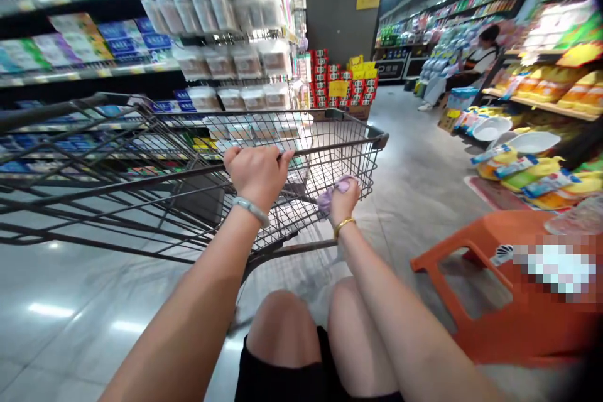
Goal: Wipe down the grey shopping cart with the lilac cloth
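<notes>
1. Currently, the left hand (258, 174) is gripping the shopping cart (330, 138), with its fingers (282, 160) clenching over a bar of the wire basket near the cart's rear end.
2. The right hand (345, 200) is grasping a purple cloth (326, 200). Its fingers are curling shut around the cloth and pressing it against a cart bar just to the right of the left hand's fingers and a little lower.
3. The cart is stretching away from both sets of fingers, up and to the left, and is looking tilted. Whether that is the cart or the camera, I cannot tell.
4. A pale bead bracelet (252, 210) is sitting on the left wrist just below the clenched fingers, and a gold bangle (343, 225) is circling the right wrist.
5. Two bare knees (282, 326) are showing below the hands, close to the camera.
6. An orange plastic stool (475, 264) is standing on the grey floor (414, 188), to the right of the cloth-holding fingers and apart from them.
7. Beyond the fingers, yellow bottles (541, 176) and white basins (532, 141) are sitting on the low display at the far right.
8. Stocked shelves (94, 69) are running behind the cart on the left, and a stack of red boxes (339, 85) is standing past the cart's far end.
9. Another person (475, 63) is crouching well away down the aisle.
</notes>
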